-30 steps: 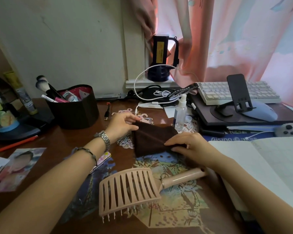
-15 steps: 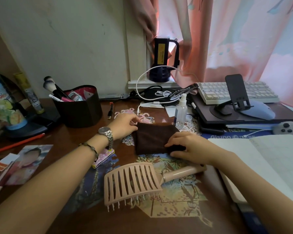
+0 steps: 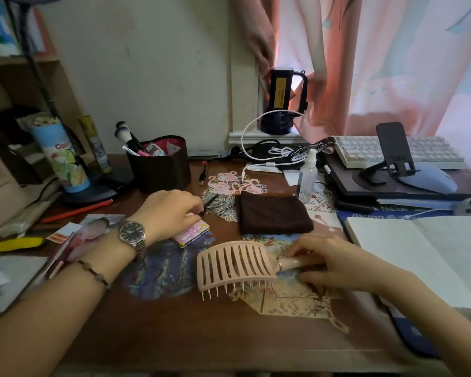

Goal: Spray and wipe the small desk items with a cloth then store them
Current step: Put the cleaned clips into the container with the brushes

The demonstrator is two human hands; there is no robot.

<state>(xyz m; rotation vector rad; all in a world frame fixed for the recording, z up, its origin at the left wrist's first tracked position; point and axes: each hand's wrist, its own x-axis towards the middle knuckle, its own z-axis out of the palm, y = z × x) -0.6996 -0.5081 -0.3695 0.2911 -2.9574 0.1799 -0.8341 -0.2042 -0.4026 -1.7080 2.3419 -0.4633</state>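
Observation:
A folded brown cloth [image 3: 272,213] lies flat on the desk, with neither hand on it. Just behind it to the right stands a small clear spray bottle [image 3: 307,176]. My right hand [image 3: 329,261] closes around the handle of the pink vented hairbrush [image 3: 234,265], which rests bristles down near the desk's front. My left hand [image 3: 169,213] sits left of the cloth, fingertips pinching a thin dark clip [image 3: 210,202] above a small pink patterned case [image 3: 192,234]. Several metal hairpins [image 3: 223,208] lie beside it.
A dark fabric organiser [image 3: 161,170] with makeup brushes stands at back left. A keyboard [image 3: 397,152], phone stand [image 3: 392,153] and mouse [image 3: 430,178] sit at back right, an open notebook [image 3: 419,254] at right. Photos [image 3: 90,232] and a red pencil [image 3: 76,210] lie left.
Both hands have left the cloth, which now lies folded. My right hand dropped back to the hairbrush handle; my left moved left to the clip by the pink case.

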